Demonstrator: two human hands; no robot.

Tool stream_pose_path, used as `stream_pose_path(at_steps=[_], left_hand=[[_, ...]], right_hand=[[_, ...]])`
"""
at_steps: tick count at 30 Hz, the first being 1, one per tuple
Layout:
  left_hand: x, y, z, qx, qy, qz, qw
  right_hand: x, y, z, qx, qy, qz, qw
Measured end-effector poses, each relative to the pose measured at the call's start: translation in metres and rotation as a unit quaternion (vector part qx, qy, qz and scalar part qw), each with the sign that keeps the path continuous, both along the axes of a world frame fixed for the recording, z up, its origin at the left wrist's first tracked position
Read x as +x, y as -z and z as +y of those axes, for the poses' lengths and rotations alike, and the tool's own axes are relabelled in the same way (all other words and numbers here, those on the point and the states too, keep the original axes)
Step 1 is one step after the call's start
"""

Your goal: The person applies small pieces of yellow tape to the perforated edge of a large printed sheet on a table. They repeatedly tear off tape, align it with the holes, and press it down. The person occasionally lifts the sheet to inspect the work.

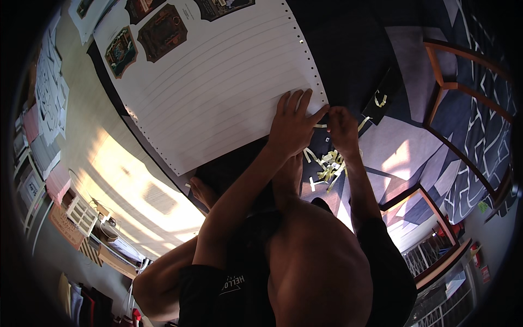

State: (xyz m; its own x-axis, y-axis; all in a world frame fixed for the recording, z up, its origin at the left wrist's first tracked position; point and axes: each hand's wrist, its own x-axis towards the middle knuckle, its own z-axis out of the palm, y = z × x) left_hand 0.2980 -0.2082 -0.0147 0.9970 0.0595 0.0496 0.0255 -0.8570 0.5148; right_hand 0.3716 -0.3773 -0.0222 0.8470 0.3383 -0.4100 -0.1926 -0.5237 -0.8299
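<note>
A large white sheet (218, 103) with faint ruled lines and rows of small holes along its sides lies on a black surface. My left hand (291, 122) lies flat near its lower right corner, fingers spread, thumb toward the right edge. Just beyond that edge, my right hand (343, 128) has its fingers pinched together close to the left thumb. What it grips is too small to make out. A short pale strip (320, 126) shows between the two hands. Below them lies a loose heap of pale yellow strips (330, 164).
Dark cards with ornate borders (162, 34) lie on the sheet's far end. A narrow black piece (384, 95) with a curled strip is at the right. Wooden chair frames (436, 106) stand farther right on a patterned rug. Sunlit wooden floor (128, 182) spreads to the left.
</note>
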Motion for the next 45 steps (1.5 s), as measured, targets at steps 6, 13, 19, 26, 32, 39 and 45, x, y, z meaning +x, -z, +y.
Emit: stream_pose_path(at_steps=[6,13,19,26,32,39,45], left_hand=[[0.001,-0.001,-0.006,0.011,0.002,0.019,1.000],[-0.003,-0.002,0.004,0.000,0.025,0.027,0.999],[-0.006,-0.007,0.011,-0.004,0.043,0.038,0.998],[-0.004,-0.002,-0.010,0.021,0.004,0.024,0.999],[-0.004,-0.003,-0.011,0.019,0.000,0.034,0.999],[-0.008,-0.003,-0.004,0.017,0.025,0.044,0.999],[-0.010,-0.003,-0.002,0.007,0.034,0.053,0.998]], right_hand=[[-0.003,0.000,0.005,-0.096,-0.043,-0.206,0.973],[0.014,-0.030,-0.014,-0.111,-0.007,-0.107,0.988],[0.019,-0.032,-0.043,-0.159,0.036,-0.332,0.929],[0.040,-0.016,-0.079,-0.248,0.041,-0.360,0.898],[0.048,-0.008,-0.084,-0.200,0.002,-0.358,0.912],[0.042,-0.002,-0.080,-0.226,-0.014,-0.333,0.915],[0.039,-0.011,-0.066,-0.298,-0.024,-0.349,0.888]])
